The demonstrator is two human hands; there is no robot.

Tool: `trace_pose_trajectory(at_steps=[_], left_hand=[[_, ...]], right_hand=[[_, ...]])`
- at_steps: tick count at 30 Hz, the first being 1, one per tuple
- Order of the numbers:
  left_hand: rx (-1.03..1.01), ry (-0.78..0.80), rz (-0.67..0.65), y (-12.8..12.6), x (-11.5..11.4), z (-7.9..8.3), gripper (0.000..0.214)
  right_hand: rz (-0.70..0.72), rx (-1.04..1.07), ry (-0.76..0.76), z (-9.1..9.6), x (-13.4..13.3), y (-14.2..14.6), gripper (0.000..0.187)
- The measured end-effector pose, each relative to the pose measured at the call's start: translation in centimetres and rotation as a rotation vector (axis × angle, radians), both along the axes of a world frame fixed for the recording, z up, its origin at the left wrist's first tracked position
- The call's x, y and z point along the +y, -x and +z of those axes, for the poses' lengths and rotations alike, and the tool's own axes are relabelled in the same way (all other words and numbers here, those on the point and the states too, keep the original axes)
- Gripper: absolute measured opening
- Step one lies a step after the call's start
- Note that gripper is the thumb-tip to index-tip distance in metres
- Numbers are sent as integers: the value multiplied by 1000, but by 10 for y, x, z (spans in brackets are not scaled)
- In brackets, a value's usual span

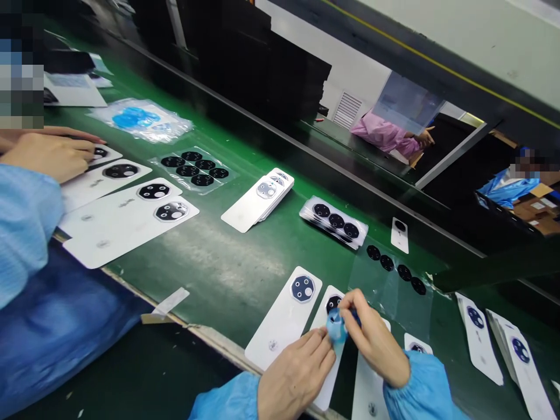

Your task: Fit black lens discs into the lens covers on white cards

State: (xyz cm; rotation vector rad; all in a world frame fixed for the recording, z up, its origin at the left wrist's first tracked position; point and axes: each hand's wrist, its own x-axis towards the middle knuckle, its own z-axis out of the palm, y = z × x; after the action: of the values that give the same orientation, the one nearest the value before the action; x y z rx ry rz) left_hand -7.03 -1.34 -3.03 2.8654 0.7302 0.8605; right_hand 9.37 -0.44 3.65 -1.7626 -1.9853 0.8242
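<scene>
A white phone back panel [322,398] with a black round camera cover [333,303] lies at the table's front edge. My left hand [297,371] is closed over this panel, its fingers together and its fingertips at a small piece of blue film [336,328]. From the other side, my right hand [375,335] pinches the blue film just below the camera cover; its fingertips partly hide the film. Another white panel [284,318] with its own camera cover lies to the left. Partly under my right hand and sleeve is a further panel [370,382].
Camera covers on a clear sheet [394,303] lie beyond my hands. Stacks of panels stand at mid-table [258,204] and far right [520,361]. A wrapped stack of covers [333,223] is behind. At left, a co-worker's hand [52,154] rests on more panels [126,224].
</scene>
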Motion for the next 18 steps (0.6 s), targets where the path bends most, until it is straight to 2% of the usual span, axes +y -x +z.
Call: trace_pose_trajectory(at_steps=[3,6,10,12,14,18], left_hand=[[-36,61,-9,3,0,2,22],[-80,128,-45,12,5,8,21],[-151,90,0,34,27,18,22],[-147,108,25,44,45,22,24],[-104,200,34,51,64,26,30],[-49,258,-8,51,92,28,33]], right_hand=[[-104,-26,19,0,32,11,21],[-80,-58,37,-6,58,21,21],[-38,-102,39,-16,75,25,15],[-17,-119,38,-18,78,24,19],[5,-141,38,-17,74,23,22],[39,-217,8,-11,46,28,24]])
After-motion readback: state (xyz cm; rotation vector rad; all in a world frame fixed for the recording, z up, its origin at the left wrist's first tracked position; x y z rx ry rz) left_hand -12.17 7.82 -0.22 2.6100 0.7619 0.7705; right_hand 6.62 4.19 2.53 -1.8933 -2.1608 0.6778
